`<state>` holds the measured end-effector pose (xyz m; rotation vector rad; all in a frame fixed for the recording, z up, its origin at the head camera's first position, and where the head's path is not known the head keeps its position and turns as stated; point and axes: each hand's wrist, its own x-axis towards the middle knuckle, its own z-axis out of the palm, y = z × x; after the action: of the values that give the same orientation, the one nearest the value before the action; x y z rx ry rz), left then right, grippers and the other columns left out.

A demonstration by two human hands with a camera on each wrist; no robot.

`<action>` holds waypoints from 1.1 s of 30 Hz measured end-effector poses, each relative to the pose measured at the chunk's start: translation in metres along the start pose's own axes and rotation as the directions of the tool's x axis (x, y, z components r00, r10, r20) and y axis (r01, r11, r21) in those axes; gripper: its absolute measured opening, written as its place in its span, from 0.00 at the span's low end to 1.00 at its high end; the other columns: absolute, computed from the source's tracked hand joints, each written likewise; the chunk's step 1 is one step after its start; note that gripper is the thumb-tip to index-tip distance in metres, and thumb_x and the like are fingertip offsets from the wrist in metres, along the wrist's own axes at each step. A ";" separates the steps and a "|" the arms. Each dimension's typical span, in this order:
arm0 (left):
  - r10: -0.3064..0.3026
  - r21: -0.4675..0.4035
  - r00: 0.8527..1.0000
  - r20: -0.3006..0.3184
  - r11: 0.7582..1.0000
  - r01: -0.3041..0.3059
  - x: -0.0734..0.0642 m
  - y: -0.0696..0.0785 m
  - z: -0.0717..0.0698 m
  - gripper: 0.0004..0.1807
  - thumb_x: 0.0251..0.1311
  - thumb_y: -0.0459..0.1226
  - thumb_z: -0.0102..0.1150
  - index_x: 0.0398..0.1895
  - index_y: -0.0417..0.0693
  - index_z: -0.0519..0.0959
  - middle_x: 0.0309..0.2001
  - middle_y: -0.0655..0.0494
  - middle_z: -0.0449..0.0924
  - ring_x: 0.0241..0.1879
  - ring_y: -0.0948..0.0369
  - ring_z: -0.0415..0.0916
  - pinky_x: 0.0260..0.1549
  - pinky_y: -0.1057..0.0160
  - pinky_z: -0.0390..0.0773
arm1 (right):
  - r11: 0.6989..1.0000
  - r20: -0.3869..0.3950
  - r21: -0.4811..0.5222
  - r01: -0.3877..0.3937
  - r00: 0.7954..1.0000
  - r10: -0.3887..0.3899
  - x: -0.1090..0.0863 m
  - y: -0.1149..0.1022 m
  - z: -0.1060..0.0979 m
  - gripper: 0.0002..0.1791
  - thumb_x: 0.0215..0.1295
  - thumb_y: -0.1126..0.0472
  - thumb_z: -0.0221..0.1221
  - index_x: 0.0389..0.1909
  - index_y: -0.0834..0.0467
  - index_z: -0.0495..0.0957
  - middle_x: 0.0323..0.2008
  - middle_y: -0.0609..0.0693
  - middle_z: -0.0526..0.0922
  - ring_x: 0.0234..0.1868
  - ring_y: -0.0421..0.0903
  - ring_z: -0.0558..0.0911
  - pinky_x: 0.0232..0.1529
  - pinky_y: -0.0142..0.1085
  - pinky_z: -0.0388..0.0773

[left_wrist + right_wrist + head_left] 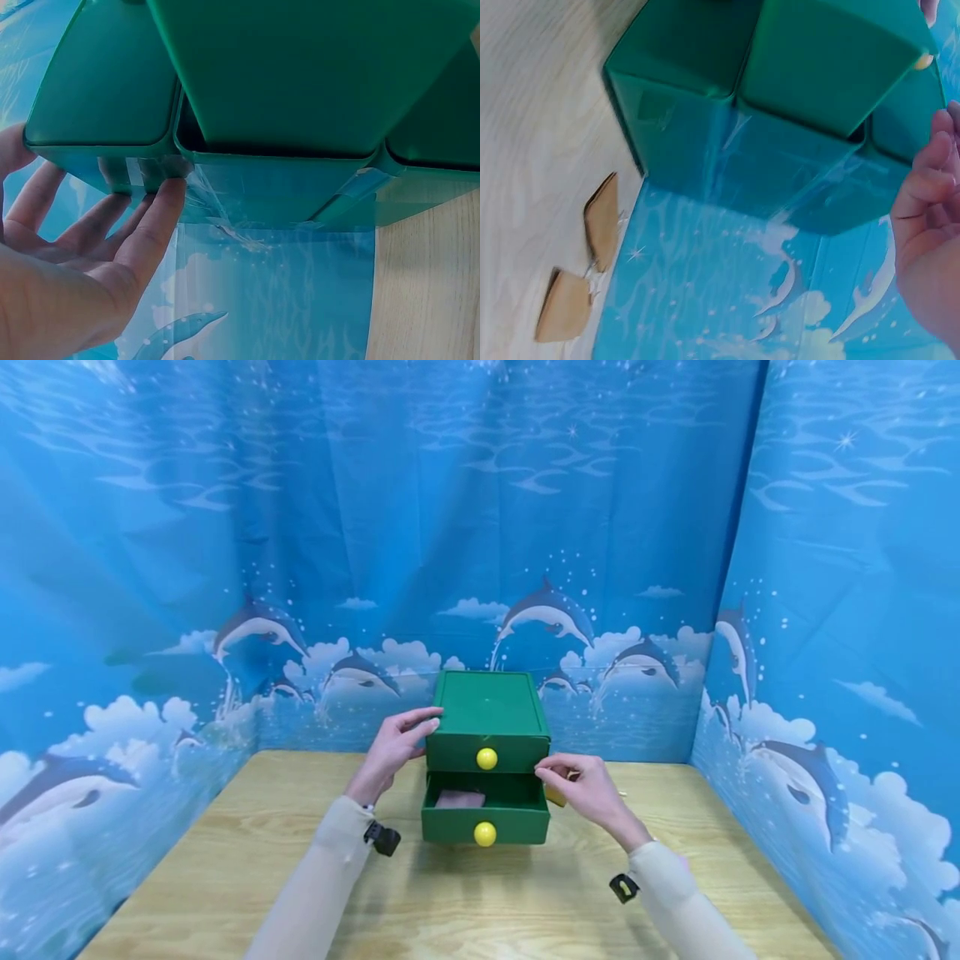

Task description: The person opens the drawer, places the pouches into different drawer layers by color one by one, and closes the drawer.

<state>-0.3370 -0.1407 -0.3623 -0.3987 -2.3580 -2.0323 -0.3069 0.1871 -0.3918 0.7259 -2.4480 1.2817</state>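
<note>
"Where the table (pixel 292 860) nears its back edge, what stands?"
"Drawer unit (pixel 491 703), green, between the back corners; table surface stretching to left and right edges. Brown piece (pixel 564 307): one of two, to its right."
"Drawers?"
"Upper drawer (pixel 450 753): closed. Lower drawer (pixel 450 827): pulled out; pinkish piece (pixel 460 799) inside, left."
"Hands?"
"Left hand (pixel 393 743): fingers spread, touching upper left side. Right hand (pixel 588 783): fingers loosely bent beside right front edge; contact unclear."

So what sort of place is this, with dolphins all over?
It looks like a little filming booth, though I can't be sure: dolphin-printed cloth covers three sides around a wooden table, and there are black wrist cameras.
</note>
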 end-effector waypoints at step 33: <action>-0.015 -0.005 1.000 0.005 1.000 0.015 0.002 0.000 -0.001 0.24 0.70 0.48 0.54 0.67 0.56 0.73 0.72 0.51 0.63 0.71 0.49 0.61 0.63 0.45 0.72 | 0.969 0.217 0.057 -0.239 0.951 0.221 -0.020 0.069 -0.050 0.15 0.69 0.56 0.60 0.46 0.63 0.82 0.41 0.62 0.85 0.35 0.48 0.83 0.34 0.40 0.83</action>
<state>-0.3387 -0.1415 -0.3617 -0.3871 -2.3662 -2.0469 -0.3274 0.2676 -0.4201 0.6389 -2.7308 1.4660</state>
